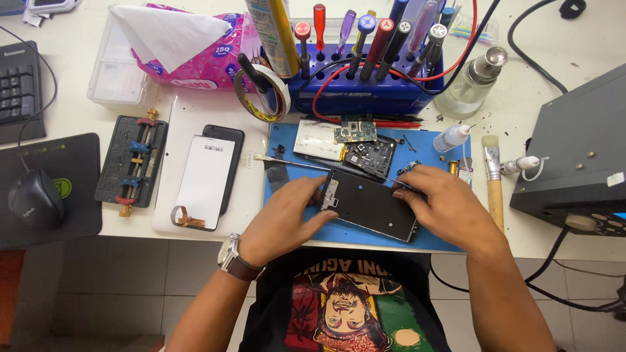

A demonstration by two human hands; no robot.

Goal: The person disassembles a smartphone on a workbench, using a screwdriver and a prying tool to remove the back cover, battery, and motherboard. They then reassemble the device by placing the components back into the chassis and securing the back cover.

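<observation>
Your left hand (287,218) and right hand (447,205) both gripped the black phone frame (368,205) — one at each end — holding it flat on the blue mat (283,195) at the counter's (541,234) near edge, with a circuit board (370,156) lying just behind it.

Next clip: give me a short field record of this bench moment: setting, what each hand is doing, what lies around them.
Setting: white workbench with a blue work mat
Left hand: grips the left end of the black phone frame
Right hand: rests on the frame's right end, holding a thin tool
Behind frame: circuit boards, battery
Left of mat: detached phone screen, clamp jig
Back: blue rack of screwdrivers, tissue pack
Right: brush, glass dispenser bottle
</observation>
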